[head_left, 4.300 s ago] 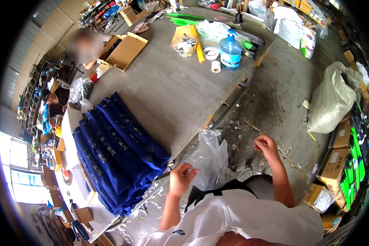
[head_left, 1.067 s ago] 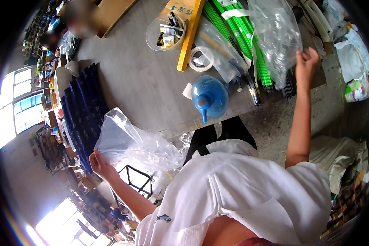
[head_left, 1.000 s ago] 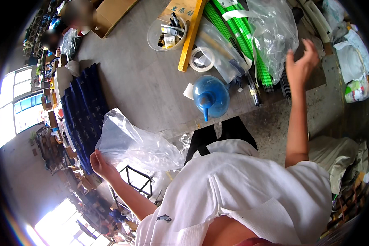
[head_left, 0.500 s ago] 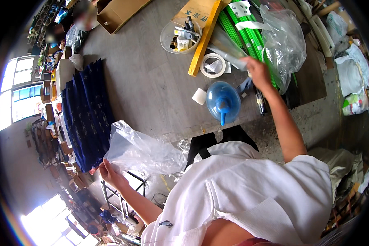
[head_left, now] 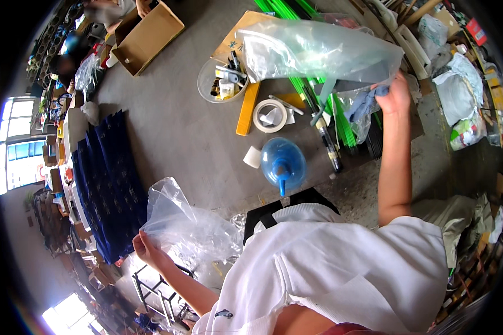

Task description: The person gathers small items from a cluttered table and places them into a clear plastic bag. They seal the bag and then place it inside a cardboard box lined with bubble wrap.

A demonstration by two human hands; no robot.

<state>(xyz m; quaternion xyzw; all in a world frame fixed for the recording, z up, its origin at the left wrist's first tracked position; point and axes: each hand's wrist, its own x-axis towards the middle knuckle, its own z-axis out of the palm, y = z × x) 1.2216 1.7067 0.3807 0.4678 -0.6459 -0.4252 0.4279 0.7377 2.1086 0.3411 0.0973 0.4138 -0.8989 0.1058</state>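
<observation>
At the lower left my left hand (head_left: 150, 251) is closed, pinching the edge of a crumpled clear plastic bag (head_left: 190, 223) that spreads toward my waist. Over on the right my right hand (head_left: 394, 97) is raised and closed on a blue-grey cloth (head_left: 364, 106) and the end of a large translucent plastic bag (head_left: 318, 50). That bag stretches leftward above a bundle of green rods (head_left: 341, 123) and partly covers it. A dark grey strip (head_left: 324, 97) hangs below the bag. Bag and cloth partly hide the right fingers.
The grey table holds a blue dome-shaped bottle top (head_left: 284, 164), tape roll (head_left: 270, 116), yellow bar (head_left: 247, 111) and clear tub of small items (head_left: 207, 84). Dark blue fabric (head_left: 103, 178) lies left. Another person's hand (head_left: 144, 8) is by a cardboard box (head_left: 151, 42).
My right hand has moved right and lifted the translucent bag and cloth off the table. My left hand keeps its grip on the clear bag. The cardboard box has shifted in view.
</observation>
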